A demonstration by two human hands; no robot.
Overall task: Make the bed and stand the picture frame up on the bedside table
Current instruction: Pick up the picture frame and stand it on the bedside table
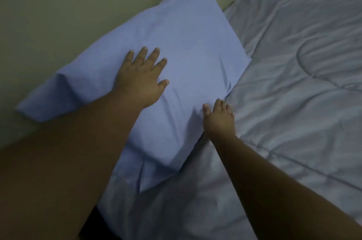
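Bed [188,212] fills nearly the whole head view, seen from above at an angle. Its biggest part is a grey quilted comforter [293,86], which covers the R half & the bottom of the picture. It lies spread out but w/ many soft wrinkles, and stitched lines run across it. Next in size is a beige surface [68,14] at upper L, directly behind the pillow; headboard or wall, cannot tell which.

Light-blue pillow [192,39] lies on the bed, diagonal in the picture, w/ its long back edge against the beige surface & its R edge touching the comforter. The loose end of its case makes a flat flap toward the bottom, and one corner sticks out at far L.

Two bare forearms come in from the bottom. The L one is big & close to the camera, the R one looks thinner.

L hand [141,81] rests palm-down on the pillow top, approx. in its L-middle part. The fingers are wide, straight & spread, holding nothing. R hand [219,120] is at the pillow's R edge, just where it meets the comforter. Its fingers are nearly straight, close together & point away from the person. The thumb is on the blue cloth and the other fingers are at the seam; it grips nothing.
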